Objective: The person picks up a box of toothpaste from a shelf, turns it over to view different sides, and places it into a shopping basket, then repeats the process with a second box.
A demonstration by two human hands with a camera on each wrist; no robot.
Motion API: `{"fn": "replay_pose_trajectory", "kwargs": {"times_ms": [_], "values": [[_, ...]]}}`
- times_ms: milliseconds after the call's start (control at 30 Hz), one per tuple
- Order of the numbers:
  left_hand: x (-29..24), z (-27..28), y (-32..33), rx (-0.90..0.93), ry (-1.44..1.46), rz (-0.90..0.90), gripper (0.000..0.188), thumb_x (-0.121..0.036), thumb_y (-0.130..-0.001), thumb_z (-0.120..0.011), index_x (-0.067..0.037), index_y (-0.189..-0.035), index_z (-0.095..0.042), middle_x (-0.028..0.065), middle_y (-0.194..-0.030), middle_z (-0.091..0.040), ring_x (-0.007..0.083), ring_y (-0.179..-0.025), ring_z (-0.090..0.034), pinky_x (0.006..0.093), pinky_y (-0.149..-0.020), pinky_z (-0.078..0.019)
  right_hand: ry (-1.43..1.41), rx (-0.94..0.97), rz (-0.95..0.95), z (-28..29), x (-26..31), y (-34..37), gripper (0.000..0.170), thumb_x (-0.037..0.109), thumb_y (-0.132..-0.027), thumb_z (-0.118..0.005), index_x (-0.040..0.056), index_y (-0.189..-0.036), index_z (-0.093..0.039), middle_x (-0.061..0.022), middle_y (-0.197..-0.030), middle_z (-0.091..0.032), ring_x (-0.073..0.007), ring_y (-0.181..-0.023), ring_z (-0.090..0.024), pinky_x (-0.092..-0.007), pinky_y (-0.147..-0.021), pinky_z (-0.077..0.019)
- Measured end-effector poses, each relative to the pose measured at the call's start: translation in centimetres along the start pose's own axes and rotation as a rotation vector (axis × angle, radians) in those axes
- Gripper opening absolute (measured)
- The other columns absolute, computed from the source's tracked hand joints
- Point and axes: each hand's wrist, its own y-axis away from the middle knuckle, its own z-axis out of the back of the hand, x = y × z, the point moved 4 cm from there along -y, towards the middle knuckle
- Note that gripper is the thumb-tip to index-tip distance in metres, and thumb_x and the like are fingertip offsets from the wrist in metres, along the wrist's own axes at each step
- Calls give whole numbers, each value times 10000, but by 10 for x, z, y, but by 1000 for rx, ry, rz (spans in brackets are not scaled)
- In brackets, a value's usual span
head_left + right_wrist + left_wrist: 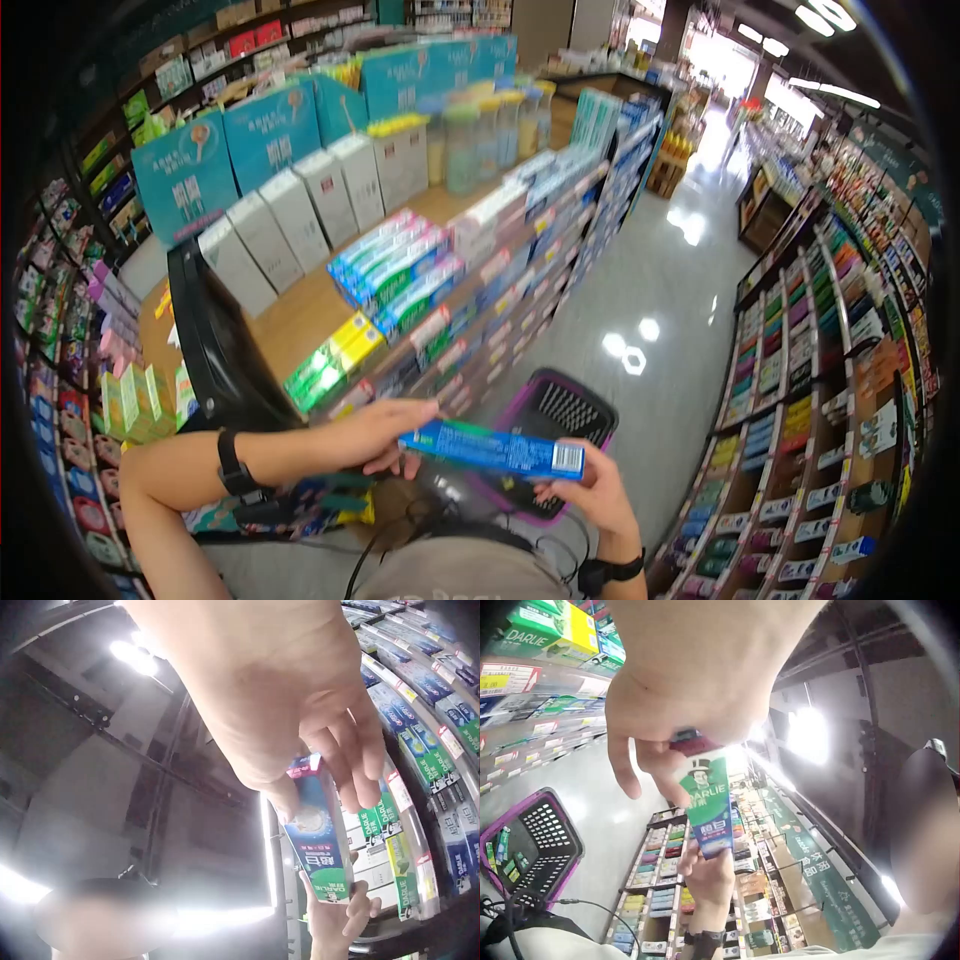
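Observation:
A long blue toothpaste box (500, 450) is held level between both hands in front of the body. The left hand (375, 437) pinches its left end, and the right hand (597, 490) pinches the end with the barcode. In the left wrist view the box (709, 802) shows a green DARLIE panel under the left hand (686, 712), with the right hand (709, 885) at the far end. In the right wrist view the box (319, 832) shows its blue and green face between the right hand (300, 727) and the left hand (334, 922).
A black and purple basket (575, 405) with some packs inside stands on the floor beyond the hands. Toothpaste boxes (395, 265) lie on the wooden shelf top at left, above stocked tiers. Another stocked shelf (790, 420) runs along the right side of the aisle.

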Motion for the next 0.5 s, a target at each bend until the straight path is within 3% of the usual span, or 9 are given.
{"fn": "replay_pose_trajectory", "kwargs": {"times_ms": [33, 67, 100, 167, 233, 367, 400, 500], "values": [[5, -15, 13, 16, 35, 54, 593, -543, -1114, -477, -57, -1448, -525, 173, -959, -732, 113, -515, -580, 256, -423, -448, -33, -42, -90, -7, 6, 9, 428, -17, -970, -707, 7, -1382, -594, -184, -1065, -753, -228, -888, -767, -290, -758, -628], [-5, -25, 26, -24, 46, -56, 523, -474, -1117, -522, -49, -1421, -550, 128, -973, -733, 104, -588, -613, 230, -456, -455, 48, -87, -240, -8, 11, 20, 397, 3, -974, -701, -5, -1357, -597, -106, -919, -759, -140, -725, -728, -236, -612, -566], [4, 20, -12, -27, -119, -57, 468, -369, -1069, -661, -49, -1398, -567, 85, -1028, -730, 100, -711, -662, 229, -520, -490, -26, -92, -136, 14, -31, -26, 358, 32, -976, -710, -11, -1319, -620, -50, -824, -728, -87, -628, -662, -224, -541, -508], [15, 16, -27, -71, -218, -317, 472, -260, -981, -794, -61, -1359, -592, 49, -1044, -730, 89, -804, -672, 240, -589, -518, -35, -90, -203, 18, -34, -14, 338, 65, -977, -729, -2, -1298, -647, -34, -804, -707, -81, -621, -637, -228, -534, -497], [-1, 14, -18, -87, -311, 21, 467, -225, -934, -846, -59, -1306, -618, 42, -1077, -731, 90, -866, -668, 259, -630, -535, 2, -141, -260, 8, -28, -1, 319, 81, -986, -730, 5, -1288, -662, -25, -788, -695, -77, -624, -632, -226, -536, -496], [6, 16, -21, -51, -211, -20, 427, -176, -941, -820, -39, -1284, -606, 66, -1121, -711, 133, -897, -700, 278, -644, -584, 43, -152, -251, 0, -23, -10, 313, 130, -1005, -732, 19, -1291, -673, -24, -781, -692, -75, -634, -635, -226, -538, -495], [12, 15, -22, -45, -149, -33, 552, -159, -974, -778, -50, -1439, -501, 81, -1090, -706, 152, -868, -710, 274, -638, -582, 67, -146, -260, 5, -24, -8, 310, 157, -1015, -731, 0, -1275, -675, -27, -785, -695, -76, -627, -636, -229, -533, -493], [9, 0, -17, -84, -56, -81, 738, -144, -998, -744, -90, -1596, -316, 82, -1053, -694, 162, -873, -715, 270, -628, -579, -50, -130, -211, 8, -25, -7, 304, 177, -1019, -729, -23, -1244, -684, -23, -768, -693, -75, -587, -624, -222, -509, -478]]}}
